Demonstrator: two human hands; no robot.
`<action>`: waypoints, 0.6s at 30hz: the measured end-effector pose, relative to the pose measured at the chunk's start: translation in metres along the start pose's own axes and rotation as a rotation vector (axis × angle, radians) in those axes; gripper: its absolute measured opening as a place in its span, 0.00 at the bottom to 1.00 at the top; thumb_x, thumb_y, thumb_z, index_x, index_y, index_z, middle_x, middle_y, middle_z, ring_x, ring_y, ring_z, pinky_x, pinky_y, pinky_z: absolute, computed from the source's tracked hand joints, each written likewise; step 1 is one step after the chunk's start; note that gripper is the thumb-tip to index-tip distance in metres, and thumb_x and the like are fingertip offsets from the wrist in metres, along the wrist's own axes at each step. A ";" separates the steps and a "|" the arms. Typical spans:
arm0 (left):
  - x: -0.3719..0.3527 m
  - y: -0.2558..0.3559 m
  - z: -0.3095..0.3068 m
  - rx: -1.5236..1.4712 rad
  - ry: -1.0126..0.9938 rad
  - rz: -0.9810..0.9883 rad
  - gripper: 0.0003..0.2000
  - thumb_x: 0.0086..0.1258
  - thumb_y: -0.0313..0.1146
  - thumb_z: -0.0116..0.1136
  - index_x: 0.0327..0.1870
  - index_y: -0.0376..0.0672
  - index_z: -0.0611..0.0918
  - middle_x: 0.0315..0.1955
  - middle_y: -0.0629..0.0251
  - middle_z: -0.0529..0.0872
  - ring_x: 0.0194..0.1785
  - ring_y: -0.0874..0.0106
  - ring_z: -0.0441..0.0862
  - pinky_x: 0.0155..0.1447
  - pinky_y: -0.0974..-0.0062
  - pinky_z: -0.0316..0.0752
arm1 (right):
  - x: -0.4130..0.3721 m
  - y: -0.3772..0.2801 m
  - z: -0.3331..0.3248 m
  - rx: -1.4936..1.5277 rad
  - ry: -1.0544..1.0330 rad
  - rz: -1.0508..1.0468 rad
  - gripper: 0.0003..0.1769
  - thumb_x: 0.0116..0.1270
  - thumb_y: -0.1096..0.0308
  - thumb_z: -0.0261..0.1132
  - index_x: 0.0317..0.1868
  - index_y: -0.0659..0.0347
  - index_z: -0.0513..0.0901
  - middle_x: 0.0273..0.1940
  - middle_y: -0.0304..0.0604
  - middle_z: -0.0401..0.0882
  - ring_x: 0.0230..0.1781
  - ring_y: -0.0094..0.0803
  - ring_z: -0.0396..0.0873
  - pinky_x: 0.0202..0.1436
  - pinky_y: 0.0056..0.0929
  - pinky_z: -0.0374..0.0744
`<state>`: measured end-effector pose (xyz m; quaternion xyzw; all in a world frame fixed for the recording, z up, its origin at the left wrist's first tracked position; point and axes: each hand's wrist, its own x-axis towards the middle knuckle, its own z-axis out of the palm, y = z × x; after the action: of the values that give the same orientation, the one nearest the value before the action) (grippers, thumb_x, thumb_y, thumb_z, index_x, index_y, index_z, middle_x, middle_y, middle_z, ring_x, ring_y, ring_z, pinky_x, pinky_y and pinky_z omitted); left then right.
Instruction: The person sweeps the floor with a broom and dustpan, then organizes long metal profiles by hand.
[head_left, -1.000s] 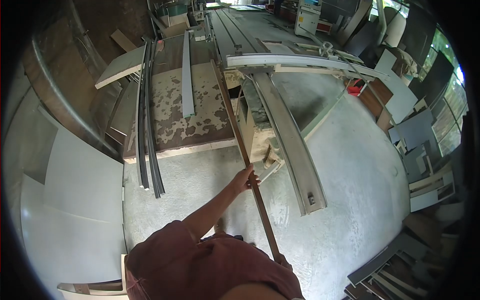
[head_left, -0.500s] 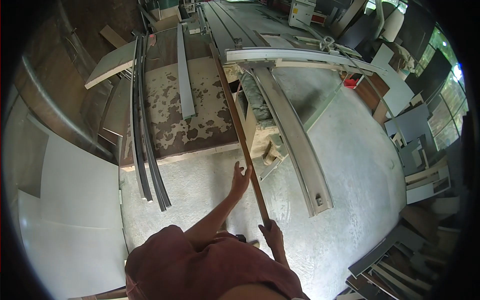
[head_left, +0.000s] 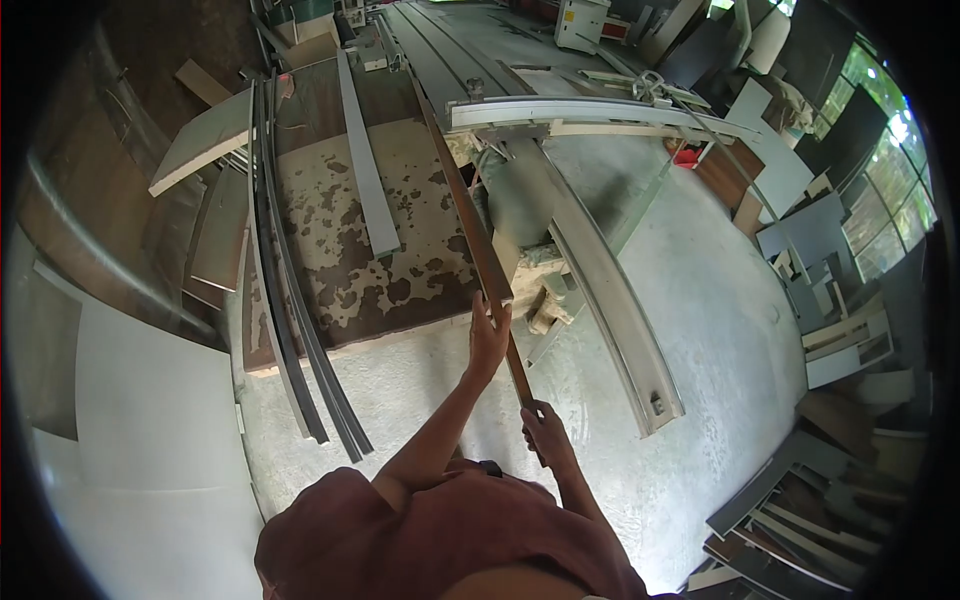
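A long brown strip (head_left: 462,200) runs from the machine side toward me, its near end wide and squared off. My left hand (head_left: 488,338) has its fingers and thumb around that near end. A narrower brown strip (head_left: 518,375) emerges beneath it and slopes down to my right hand (head_left: 546,434), whose fingers are closed around it near its lower end. Left of the hands, a grey strip (head_left: 368,175) lies on the patchy brown-and-cream board (head_left: 350,290).
Several long dark strips (head_left: 290,300) overhang the stack's left side. A metal rail (head_left: 610,300) juts toward me on the right, below a sliding-table fence (head_left: 600,112). White panels (head_left: 150,400) stand at left; board offcuts (head_left: 800,510) pile up at lower right.
The wider brown end now shows apart from the narrower strip. My left hand has moved up onto that end. My right hand has shifted slightly upward along the narrower strip. The view has tilted slightly.
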<state>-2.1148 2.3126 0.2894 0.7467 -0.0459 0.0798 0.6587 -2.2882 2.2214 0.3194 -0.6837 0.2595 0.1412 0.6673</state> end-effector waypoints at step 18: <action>0.112 -0.008 -0.014 0.100 0.054 -0.092 0.37 0.62 0.52 0.51 0.61 0.31 0.56 0.48 0.44 0.74 0.49 0.60 0.76 0.51 0.70 0.70 | 0.086 -0.064 0.022 0.122 -0.096 0.035 0.20 0.63 0.60 0.56 0.53 0.62 0.68 0.26 0.38 0.72 0.21 0.20 0.67 0.23 0.19 0.69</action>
<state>-2.0044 2.3314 0.3034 0.7775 0.0102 0.0716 0.6247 -2.1788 2.2276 0.3249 -0.6295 0.2472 0.1694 0.7168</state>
